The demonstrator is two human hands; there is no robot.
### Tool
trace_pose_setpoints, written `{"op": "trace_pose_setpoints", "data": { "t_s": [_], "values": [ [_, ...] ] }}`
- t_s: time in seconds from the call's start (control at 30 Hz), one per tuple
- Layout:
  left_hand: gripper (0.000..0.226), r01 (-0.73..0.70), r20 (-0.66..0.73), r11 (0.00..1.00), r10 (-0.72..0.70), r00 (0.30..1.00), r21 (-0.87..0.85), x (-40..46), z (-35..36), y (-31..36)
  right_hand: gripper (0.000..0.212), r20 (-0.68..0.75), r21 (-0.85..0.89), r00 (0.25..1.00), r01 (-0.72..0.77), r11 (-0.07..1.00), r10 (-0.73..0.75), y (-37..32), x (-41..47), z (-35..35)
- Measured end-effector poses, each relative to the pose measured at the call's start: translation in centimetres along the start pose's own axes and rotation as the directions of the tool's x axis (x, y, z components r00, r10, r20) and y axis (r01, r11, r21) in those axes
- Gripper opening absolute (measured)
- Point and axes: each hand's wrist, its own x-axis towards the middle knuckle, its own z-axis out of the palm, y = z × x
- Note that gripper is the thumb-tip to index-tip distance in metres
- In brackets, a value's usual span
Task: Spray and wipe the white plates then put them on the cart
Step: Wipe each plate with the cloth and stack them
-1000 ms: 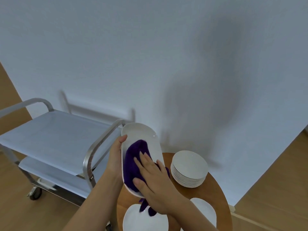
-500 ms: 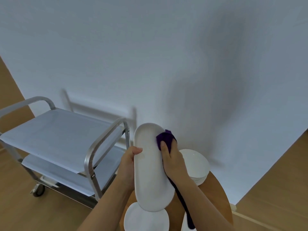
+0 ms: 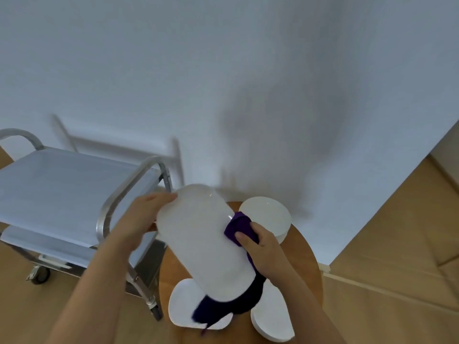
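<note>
I hold a long oval white plate [image 3: 203, 242] in the air over the round wooden table [image 3: 305, 264], its underside turned toward me. My left hand [image 3: 141, 217] grips its far left edge. My right hand [image 3: 260, 247] grips its right edge together with a purple cloth [image 3: 239, 225], which hangs down beneath the plate. A stack of round white plates [image 3: 267, 214] stands at the table's back. More white plates lie at the front left [image 3: 182, 304] and front right [image 3: 272, 321]. The steel cart [image 3: 62, 187] stands to the left.
The cart has a top shelf, a lower shelf [image 3: 49, 247], tubular handles [image 3: 129, 189] and castor wheels [image 3: 39, 275]. A pale wall runs behind the table and cart. Wooden floor lies on both sides.
The oval plate has been flipped from its face to its underside and tilted flatter. My right hand with the cloth slid from the plate's face round to its right edge.
</note>
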Motion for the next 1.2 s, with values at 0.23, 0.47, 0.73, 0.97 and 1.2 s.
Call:
{"op": "trace_pose_setpoints", "data": {
  "t_s": [0.23,0.47,0.73,0.97,1.2],
  "values": [
    [0.028,-0.034,0.352,0.807,-0.219,0.91,0.59,1.2,-0.2,-2.7,0.02,0.053,-0.21,0.997,-0.04,0.977,0.052,2.1,-0.7,-3.1],
    [0.014,0.087,0.568,0.869,-0.391,0.724,0.487,1.3,6.0,-7.0,0.021,-0.369,-0.259,0.926,-0.181,0.949,0.076,6.8,0.5,-8.7],
    [0.029,0.558,0.519,0.788,-0.601,0.607,0.26,-2.1,15.3,-18.4,0.026,-0.719,-0.013,0.683,-0.196,0.981,0.127,9.5,-0.5,-14.0],
    [0.029,0.746,0.351,0.666,-0.699,0.623,0.0,-4.1,22.4,-23.9,0.025,-0.699,-0.023,0.698,-0.239,0.971,0.155,12.0,-0.9,-14.7],
    [0.028,0.797,0.258,0.591,-0.756,0.602,-0.128,-4.7,26.8,-26.1,0.031,-0.659,-0.137,0.736,-0.316,0.939,0.151,14.8,-1.7,-14.0]
  ]
}}
